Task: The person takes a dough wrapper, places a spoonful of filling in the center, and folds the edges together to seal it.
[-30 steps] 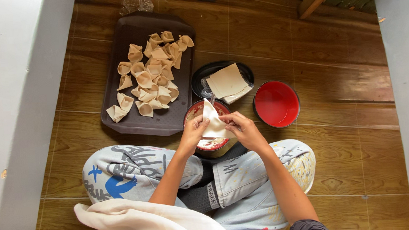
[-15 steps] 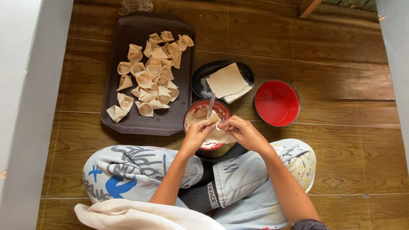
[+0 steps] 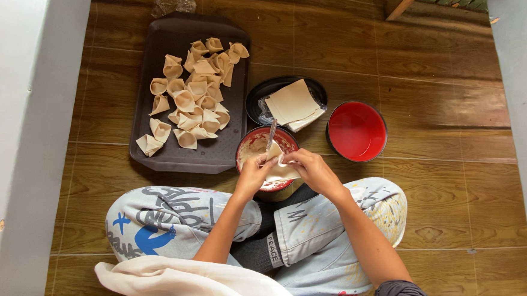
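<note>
1. The person is sitting cross-legged on the wooden floor (image 3: 447, 216), and both hands are working together just over the near edge of the red-rimmed filling bowl (image 3: 248, 147).
2. The left hand (image 3: 254, 174) and right hand (image 3: 310, 168) are each pinching an edge of one pale dumpling wrapper (image 3: 279, 168); both grips are closed on it.
3. Compared with a second ago, the wrapper is sitting lower and flatter between the fingers, where earlier it was standing up as a raised square. By my judgement the folding is now being pressed closed.
4. The metal spoon (image 3: 271, 133) is leaning in the bowl with its handle pointing away from the person; it was lying much the same half a second ago, so neither hand is using it.
5. A stack of flat square wrappers (image 3: 292, 102) is resting on the black plate (image 3: 257, 104) beyond the bowl, and an empty red bowl (image 3: 356, 131) is standing to the right of it.
6. Many folded dumplings (image 3: 192, 97) are lying on the dark brown tray (image 3: 216, 156) to the left.
7. The fingers are hiding whether filling is inside the wrapper, and the fold itself is too small to read. A crumpled clear bag (image 3: 174, 1) and a dark object at the top edge are being cut off.
8. A cream cloth (image 3: 186, 284) is draping over the lap.
</note>
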